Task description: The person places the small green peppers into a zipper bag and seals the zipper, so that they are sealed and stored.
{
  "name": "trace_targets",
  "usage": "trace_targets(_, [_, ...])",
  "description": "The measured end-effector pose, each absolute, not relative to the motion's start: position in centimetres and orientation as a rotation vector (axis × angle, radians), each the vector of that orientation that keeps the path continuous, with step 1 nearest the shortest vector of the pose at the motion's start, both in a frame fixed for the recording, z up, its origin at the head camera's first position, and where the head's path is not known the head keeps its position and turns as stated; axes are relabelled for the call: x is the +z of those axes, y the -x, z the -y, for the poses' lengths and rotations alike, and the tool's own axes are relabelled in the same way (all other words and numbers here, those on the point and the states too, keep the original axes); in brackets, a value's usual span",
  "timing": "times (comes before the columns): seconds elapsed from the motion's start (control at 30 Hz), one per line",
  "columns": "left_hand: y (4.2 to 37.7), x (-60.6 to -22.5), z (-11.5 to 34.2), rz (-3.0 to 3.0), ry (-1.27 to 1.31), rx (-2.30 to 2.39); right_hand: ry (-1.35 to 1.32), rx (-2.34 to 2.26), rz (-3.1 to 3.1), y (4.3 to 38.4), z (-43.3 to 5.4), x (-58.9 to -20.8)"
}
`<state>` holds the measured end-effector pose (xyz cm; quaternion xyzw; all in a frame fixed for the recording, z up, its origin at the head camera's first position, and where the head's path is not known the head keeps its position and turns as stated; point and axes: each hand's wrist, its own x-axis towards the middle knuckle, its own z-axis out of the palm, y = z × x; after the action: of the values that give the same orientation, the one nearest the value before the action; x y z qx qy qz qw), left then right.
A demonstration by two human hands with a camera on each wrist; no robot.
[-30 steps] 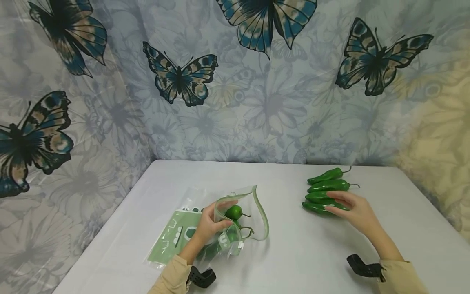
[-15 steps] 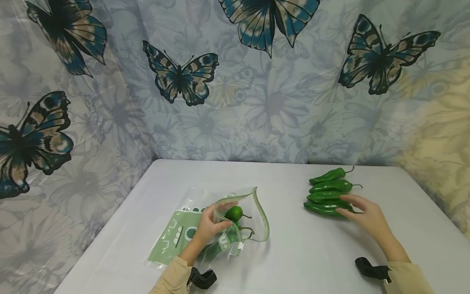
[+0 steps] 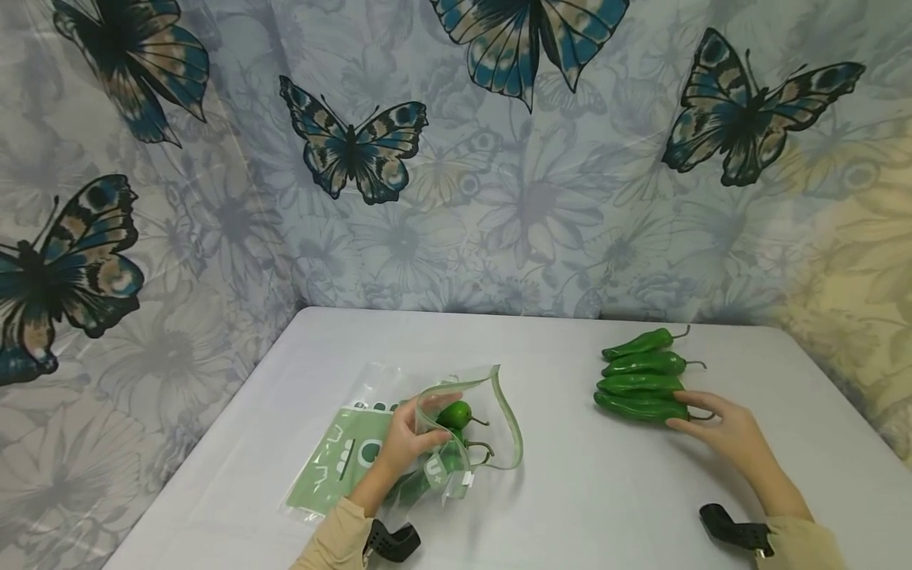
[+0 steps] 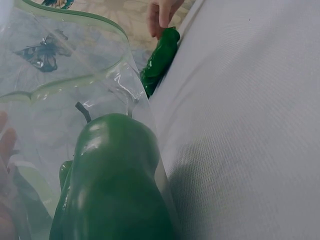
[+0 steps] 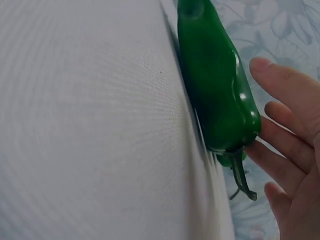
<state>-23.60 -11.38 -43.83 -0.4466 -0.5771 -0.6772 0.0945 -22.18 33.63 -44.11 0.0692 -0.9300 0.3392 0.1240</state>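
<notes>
Four green peppers (image 3: 641, 374) lie in a tight row on the far right of the white desk (image 3: 584, 507), and our right hand (image 3: 727, 435) has its grip spread loosely at the stem end of the nearest pepper (image 3: 641, 408), fingertips touching it but not yet closed around it. Across the desk, our left hand (image 3: 406, 439) pinches the upper lip of a clear zip bag (image 3: 463, 427) with a green printed panel, holding its mouth open toward the row; at least two peppers in the bag (image 3: 456, 413) already rest inside, stems pointing out.

From the right wrist view, the nearest pepper is glossy and tapered, its thin curved stem (image 5: 240, 175) just beside our fingers (image 5: 280, 125). We judge the step in hand to be lifting this pepper, and it would go best with thumb and fingers closing around the thick body near the shoulder, not the stem, which looks thin enough to slip or bend. Rolling it slightly away from its neighbour first should keep the row undisturbed. The left hand's pinch should hold the bag's mouth wide and raised.
</notes>
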Motion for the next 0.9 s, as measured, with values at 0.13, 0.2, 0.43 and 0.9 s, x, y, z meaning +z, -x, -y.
trace_targets(0.13, [23.6, -43.7, 11.3, 1.724, 1.327, -2.005, -0.183, 0.972, 2.739, 22.1, -34.1, -44.3])
trace_targets(0.2, [23.6, -43.7, 11.3, 1.721, 1.326, -2.006, -0.21, 0.953, 2.72, 22.2, -34.3, -44.4])
trace_targets(0.43, [23.6, -43.7, 11.4, 1.725, 1.324, -2.0, -0.221, 1.019, 2.664, 22.6, -34.4, -45.2])
trace_targets(0.9, [23.6, -43.3, 11.4, 1.736, 1.302, -1.927, -0.211, 1.326, 2.482, 22.3, -34.4, -46.2])
